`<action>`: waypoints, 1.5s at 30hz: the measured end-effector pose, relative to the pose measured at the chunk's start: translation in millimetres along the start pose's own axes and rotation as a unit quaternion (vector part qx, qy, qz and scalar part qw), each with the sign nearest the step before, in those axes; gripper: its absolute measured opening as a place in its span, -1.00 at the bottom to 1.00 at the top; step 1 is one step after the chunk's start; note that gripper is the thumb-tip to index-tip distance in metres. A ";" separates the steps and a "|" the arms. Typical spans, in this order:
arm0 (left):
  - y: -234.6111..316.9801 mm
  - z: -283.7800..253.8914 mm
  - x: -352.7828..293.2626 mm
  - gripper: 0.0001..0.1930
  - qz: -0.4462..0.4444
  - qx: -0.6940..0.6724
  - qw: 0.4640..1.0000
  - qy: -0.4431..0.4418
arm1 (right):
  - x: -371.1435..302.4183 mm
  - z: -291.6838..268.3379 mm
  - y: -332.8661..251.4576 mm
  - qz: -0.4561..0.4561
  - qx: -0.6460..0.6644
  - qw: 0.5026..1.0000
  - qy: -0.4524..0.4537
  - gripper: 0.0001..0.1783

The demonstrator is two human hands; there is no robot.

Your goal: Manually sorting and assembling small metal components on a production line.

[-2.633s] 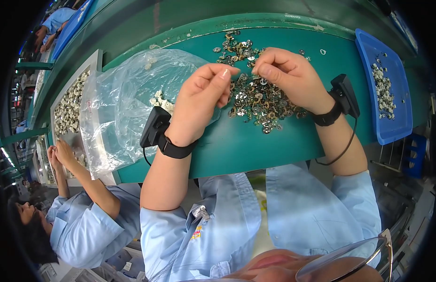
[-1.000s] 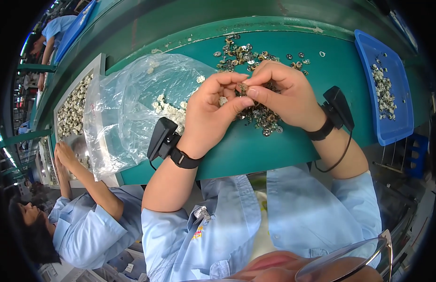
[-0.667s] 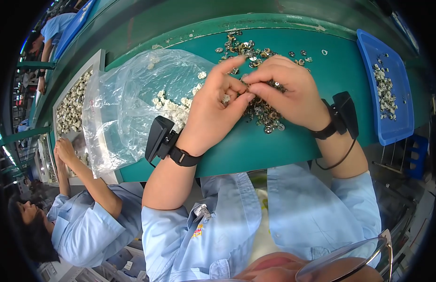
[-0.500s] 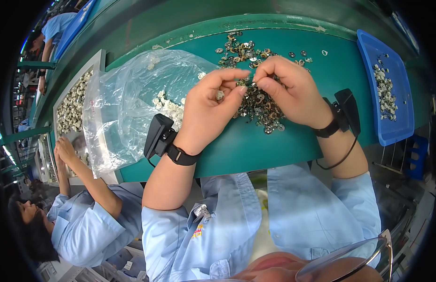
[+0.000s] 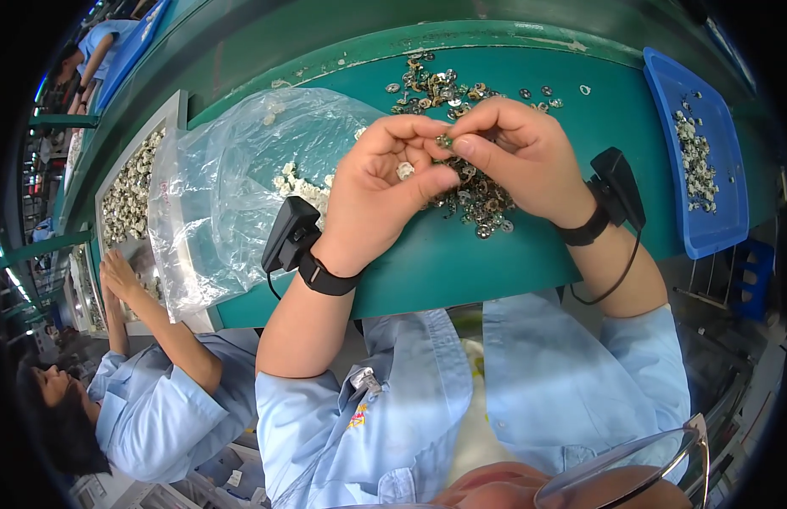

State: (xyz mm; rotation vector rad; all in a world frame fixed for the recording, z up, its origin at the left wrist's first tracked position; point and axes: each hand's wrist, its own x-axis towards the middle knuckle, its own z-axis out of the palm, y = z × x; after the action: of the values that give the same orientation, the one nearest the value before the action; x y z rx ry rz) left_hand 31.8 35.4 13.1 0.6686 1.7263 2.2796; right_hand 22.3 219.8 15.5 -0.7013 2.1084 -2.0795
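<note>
My left hand (image 5: 378, 191) is curled over the bench, with a small white part (image 5: 405, 170) held in its bent fingers. Its index fingertip meets the fingertips of my right hand (image 5: 525, 161), while the left thumb stretches out below them. Between the right thumb and index finger is pinched a small round metal disc (image 5: 444, 142), partly covered by fingertips. Under both hands lies a pile of small round metal discs (image 5: 482, 204), some silvery and some brownish. A clear plastic bag (image 5: 228, 182) with white parts (image 5: 302, 188) spreads out left of my left hand.
A blue tray (image 5: 717, 233) holding small whitish parts stands at the right end of the green bench (image 5: 461, 284). At the left, a co-worker's hands (image 5: 117, 276) are over a pale tray (image 5: 183, 110) of similar parts. A raised green ledge (image 5: 393, 38) runs along the back.
My left hand has turned slightly, its thumb shifting right and down, so the white part in its fingers shows more. The disc has come into sight at the right fingertips.
</note>
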 end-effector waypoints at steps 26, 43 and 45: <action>-12.5 -1.2 -1.3 -0.78 0.022 -0.174 0.981 -0.077 | 6.1 7.2 -5.0 -0.206 -0.283 0.936 -0.036 -0.70; -6.0 -9.8 -1.4 -0.77 -0.017 -0.075 0.991 0.108 | 4.0 -2.1 -5.0 -0.179 -0.211 0.960 0.035 -0.78; -4.6 -8.2 -0.9 -0.77 -0.020 -0.071 0.992 0.103 | 3.0 -3.4 -6.0 -0.141 -0.177 0.974 0.019 -0.78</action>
State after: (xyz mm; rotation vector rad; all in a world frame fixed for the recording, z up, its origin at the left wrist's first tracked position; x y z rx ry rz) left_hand 28.3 29.3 6.8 0.3801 1.6220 2.4896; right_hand 19.9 222.0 22.3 -1.0684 2.5669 -1.8638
